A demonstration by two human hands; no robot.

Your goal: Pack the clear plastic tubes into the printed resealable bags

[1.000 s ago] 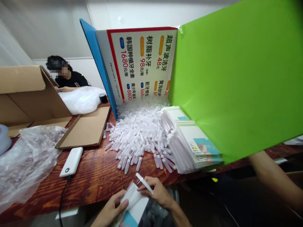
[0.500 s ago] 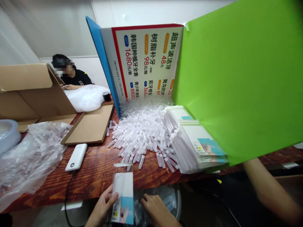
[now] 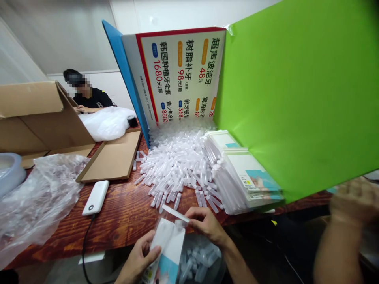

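My left hand (image 3: 143, 252) is closed around the side of a clear plastic bag (image 3: 170, 242) with a white and light-blue printed card in it. A white strip (image 3: 175, 213) runs across the bag's top. My right hand (image 3: 209, 227) pinches the right end of that strip. Just below the strip, a small translucent tube end (image 3: 179, 225) shows at the bag's mouth; whether it is inside I cannot tell. Beneath my hands a clear tub (image 3: 220, 260) holds several plastic tubes (image 3: 199, 256).
A heap of small tubes (image 3: 177, 161) lies on the wooden table (image 3: 118, 221), beside stacked bagged cards (image 3: 254, 177). Green board (image 3: 296, 98) walls the right. A power bank (image 3: 96, 197), cardboard tray (image 3: 114, 156) and plastic film (image 3: 44, 197) lie left. Another person's arm (image 3: 343, 236) is at right.
My right hand has risen from the tub to the bag's top strip. The bag has tilted and shifted right with my left hand. The other person's arm at right has moved.
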